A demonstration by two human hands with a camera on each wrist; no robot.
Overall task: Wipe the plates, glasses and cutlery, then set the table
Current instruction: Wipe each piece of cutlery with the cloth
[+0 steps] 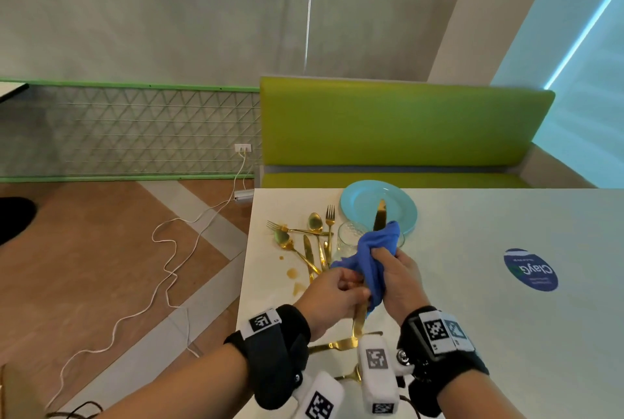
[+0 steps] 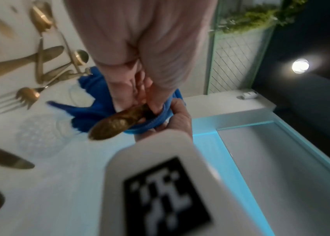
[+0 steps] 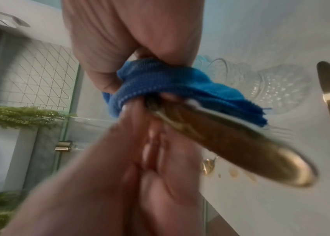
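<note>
Gold metal knife (image 1: 358,320), held over the white table (image 1: 472,334) near its front edge, is mostly hidden: the blue microfibre cloth (image 1: 376,256) swallows its middle, and only the blade tip beyond the cloth and the handle end show. Left hand (image 1: 332,297) pinches the handle; right hand (image 1: 400,280) squeezes the cloth around the blade. Only the head view shows the light-blue plate (image 1: 363,202) behind; the blurred wrist views show the handle's rounded end and a clear dimpled glass (image 3: 277,89).
</note>
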